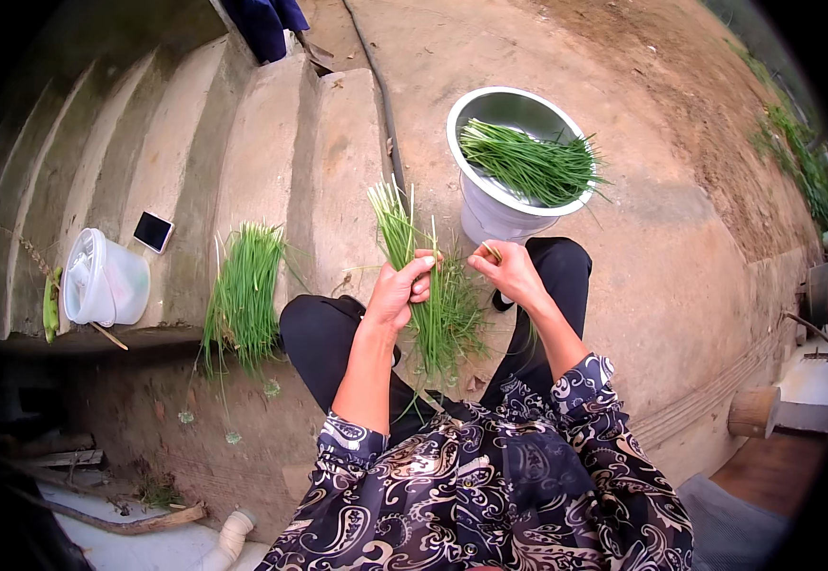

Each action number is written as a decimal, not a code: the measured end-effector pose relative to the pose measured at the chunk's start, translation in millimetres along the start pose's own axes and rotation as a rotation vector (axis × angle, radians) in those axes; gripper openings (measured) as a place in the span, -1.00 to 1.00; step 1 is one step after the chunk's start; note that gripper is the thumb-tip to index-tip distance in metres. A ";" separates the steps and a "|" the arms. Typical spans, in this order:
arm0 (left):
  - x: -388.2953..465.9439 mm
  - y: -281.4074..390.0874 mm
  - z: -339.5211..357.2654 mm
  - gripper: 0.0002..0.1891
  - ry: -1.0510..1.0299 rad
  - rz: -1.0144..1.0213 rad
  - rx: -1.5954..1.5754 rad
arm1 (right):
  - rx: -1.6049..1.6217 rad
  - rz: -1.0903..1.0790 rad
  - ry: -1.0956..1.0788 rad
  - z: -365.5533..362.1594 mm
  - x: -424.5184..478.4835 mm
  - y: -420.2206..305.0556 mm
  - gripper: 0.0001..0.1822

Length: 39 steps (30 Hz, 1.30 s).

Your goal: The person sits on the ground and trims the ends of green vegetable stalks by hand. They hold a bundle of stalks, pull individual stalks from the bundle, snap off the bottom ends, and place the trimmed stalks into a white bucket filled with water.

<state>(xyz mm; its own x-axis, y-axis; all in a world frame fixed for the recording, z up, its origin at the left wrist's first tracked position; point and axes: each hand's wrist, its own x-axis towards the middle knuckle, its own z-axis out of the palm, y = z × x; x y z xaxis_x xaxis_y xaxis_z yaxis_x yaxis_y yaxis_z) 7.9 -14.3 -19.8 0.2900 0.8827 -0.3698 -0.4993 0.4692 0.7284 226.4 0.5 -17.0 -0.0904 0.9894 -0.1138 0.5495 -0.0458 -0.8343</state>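
My left hand (401, 289) grips a bunch of green chives (401, 232), white stem ends pointing away from me and long leaves hanging down between my knees. To its right, my right hand (506, 268) pinches a small piece of plant between thumb and fingers. Below the held bunch lies a loose heap of thin green leaves (460, 307) on the ground. Another pile of chives (246, 285) rests on the concrete step at my left, some stalks bearing flower heads. Beyond my right hand, more chives (528, 160) lie in a metal basin (478, 100) set on a white bucket (489, 221).
On the concrete steps (250, 135) at left are a phone (153, 232), a translucent plastic bucket (121, 285) with things inside and a green pod-like vegetable (51, 305). A dark hose (378, 68) runs along the steps. Part of a person in dark blue trousers (260, 25) shows at the top.
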 end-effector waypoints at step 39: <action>8.1 -4.3 -8.8 -0.83 0.175 -0.067 0.178 | 0.767 0.346 -0.445 7.5 -0.1 -3.8 -0.84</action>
<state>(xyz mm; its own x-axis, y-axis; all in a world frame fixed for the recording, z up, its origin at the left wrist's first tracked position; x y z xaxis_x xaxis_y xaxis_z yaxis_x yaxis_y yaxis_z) 5.2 -8.9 -31.0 0.1637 0.8483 -0.5035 -0.3276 0.5282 0.7834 218.1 -0.4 -17.9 -0.4197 0.7680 -0.4837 -0.0759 -0.5607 -0.8245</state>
